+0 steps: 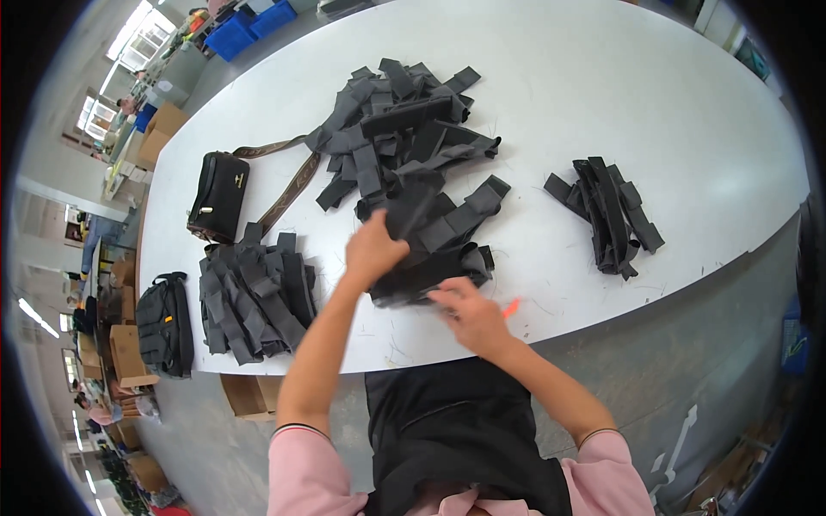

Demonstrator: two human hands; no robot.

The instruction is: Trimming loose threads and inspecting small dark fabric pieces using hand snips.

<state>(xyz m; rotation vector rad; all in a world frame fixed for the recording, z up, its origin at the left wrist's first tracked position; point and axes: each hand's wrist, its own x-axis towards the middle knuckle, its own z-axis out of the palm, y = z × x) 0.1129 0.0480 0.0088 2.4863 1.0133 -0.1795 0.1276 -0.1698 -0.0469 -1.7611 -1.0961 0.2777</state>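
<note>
The left hand (pixel 370 254) seems to be gripping a dark strip (pixel 419 205), which is showing as a blur just beyond its thumb, above a loose bunch (pixel 409 273) that is lying between the two hands. The right hand (pixel 477 320) is bending its fingers at the near edge of that bunch; blur is hiding whether they are pinching anything, so I cannot tell. A small orange thing (pixel 513 307) is poking out beside the right hand, away from its fingertips. Beyond the left fingers, a big heap (pixel 387 116) is sprawling almost into the bunch, so a strip could be snagging a neighbour and dragging it along. To their left, a layered pile (pixel 254 297) is sitting near the table (pixel 602 86) edge, where a brushing forearm could be tipping pieces off. Farther left, a handbag (pixel 222 196) is trailing its strap (pixel 291 193) toward the heap, and that loop could be catching strips. Well right of the right fingers, a smaller pile (pixel 609 215) is lying apart.
</note>
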